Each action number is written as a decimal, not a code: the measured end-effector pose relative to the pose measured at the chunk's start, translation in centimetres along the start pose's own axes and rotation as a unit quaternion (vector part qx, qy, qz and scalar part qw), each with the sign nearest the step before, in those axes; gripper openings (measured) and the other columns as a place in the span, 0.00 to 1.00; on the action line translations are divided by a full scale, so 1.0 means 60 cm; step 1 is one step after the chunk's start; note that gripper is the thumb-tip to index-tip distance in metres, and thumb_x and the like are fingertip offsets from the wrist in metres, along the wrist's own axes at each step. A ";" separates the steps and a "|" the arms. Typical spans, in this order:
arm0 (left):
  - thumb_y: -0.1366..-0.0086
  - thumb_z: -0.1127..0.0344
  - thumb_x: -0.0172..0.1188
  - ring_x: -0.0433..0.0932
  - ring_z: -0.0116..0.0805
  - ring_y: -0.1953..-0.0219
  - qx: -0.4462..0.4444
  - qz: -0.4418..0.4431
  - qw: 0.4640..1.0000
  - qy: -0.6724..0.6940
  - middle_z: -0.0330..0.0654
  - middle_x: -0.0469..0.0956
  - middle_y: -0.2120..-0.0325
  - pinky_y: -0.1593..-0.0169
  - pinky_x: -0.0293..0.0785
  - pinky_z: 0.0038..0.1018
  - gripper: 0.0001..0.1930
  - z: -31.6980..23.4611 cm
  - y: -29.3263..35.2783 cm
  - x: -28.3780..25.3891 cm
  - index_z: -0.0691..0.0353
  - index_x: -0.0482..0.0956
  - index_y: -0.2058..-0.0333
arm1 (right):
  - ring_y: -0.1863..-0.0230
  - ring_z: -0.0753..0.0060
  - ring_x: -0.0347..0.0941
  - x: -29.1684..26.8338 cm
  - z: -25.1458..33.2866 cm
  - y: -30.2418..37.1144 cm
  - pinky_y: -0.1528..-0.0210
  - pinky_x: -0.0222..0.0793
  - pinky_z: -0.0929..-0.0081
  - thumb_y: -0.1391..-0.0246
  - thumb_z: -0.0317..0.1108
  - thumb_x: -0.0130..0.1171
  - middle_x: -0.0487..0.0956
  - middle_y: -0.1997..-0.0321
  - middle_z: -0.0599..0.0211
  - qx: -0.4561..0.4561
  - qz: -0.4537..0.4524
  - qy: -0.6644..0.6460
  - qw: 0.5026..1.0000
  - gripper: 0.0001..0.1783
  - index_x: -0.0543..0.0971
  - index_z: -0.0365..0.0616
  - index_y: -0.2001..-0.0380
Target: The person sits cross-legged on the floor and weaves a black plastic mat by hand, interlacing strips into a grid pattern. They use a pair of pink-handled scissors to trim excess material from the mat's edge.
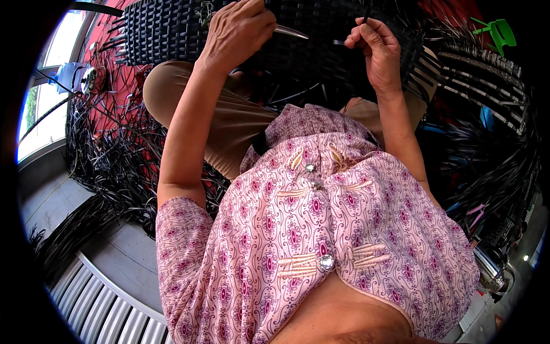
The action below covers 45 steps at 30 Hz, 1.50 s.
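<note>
We see the dark woven panel (163, 34) ahead of us, its visible length running left to right. Our left hand (240, 28) lies over it, clamped on a slim pointed metal tool (292, 32) whose tip aims rightward and slightly down. Our right hand (381, 54) is apart from that tip, on its far side, thumb and fingertips drawn together; we cannot tell what they pinch. The left hand is nearer the panel's loose-ended left edge, and we judge the gap between tip and right fingertips to be what counts.
</note>
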<state>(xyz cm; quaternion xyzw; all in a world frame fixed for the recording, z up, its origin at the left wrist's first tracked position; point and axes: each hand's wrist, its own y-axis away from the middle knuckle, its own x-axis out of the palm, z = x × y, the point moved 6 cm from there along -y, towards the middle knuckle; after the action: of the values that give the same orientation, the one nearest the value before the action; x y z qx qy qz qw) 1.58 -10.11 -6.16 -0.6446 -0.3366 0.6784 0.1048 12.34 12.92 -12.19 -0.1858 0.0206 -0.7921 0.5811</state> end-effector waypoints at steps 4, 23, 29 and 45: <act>0.41 0.65 0.66 0.78 0.35 0.62 0.010 0.027 0.996 -0.089 0.37 0.71 0.70 0.57 0.73 0.34 0.04 -0.045 -0.020 -0.017 0.55 0.81 0.70 | 0.66 0.74 0.82 -0.002 0.001 -0.001 0.57 0.79 0.75 0.33 0.36 0.59 0.83 0.68 0.69 -0.008 0.002 0.004 1.000 0.12 0.82 0.40 0.53; 0.41 0.59 0.70 0.82 0.34 0.68 -0.144 0.094 0.978 0.117 0.33 0.80 0.69 0.62 0.76 0.31 0.08 0.063 0.009 0.045 0.54 0.87 0.67 | 0.66 0.74 0.82 -0.005 -0.001 -0.001 0.58 0.80 0.75 0.33 0.35 0.59 0.83 0.68 0.68 0.000 0.014 -0.024 1.000 0.11 0.82 0.39 0.54; 0.42 0.59 0.70 0.80 0.35 0.70 -0.151 0.091 0.980 0.096 0.34 0.78 0.71 0.65 0.74 0.31 0.08 0.051 0.015 0.031 0.55 0.87 0.67 | 0.66 0.73 0.83 -0.006 -0.002 -0.002 0.58 0.81 0.73 0.33 0.36 0.59 0.84 0.68 0.68 -0.011 0.036 -0.042 0.998 0.12 0.82 0.40 0.54; 0.42 0.61 0.71 0.79 0.34 0.70 -0.142 0.082 0.977 0.135 0.34 0.78 0.71 0.64 0.74 0.30 0.07 0.059 0.008 0.035 0.56 0.87 0.67 | 0.66 0.73 0.83 -0.007 -0.004 -0.001 0.58 0.81 0.73 0.34 0.37 0.61 0.84 0.68 0.67 -0.012 0.035 -0.044 0.998 0.12 0.83 0.41 0.54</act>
<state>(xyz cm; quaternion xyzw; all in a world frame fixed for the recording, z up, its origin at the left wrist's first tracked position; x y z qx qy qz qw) -1.97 -10.38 -8.35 -0.7642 -0.3578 0.5367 0.0009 12.33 13.29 -12.51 -0.2268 0.0108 -0.7621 0.6064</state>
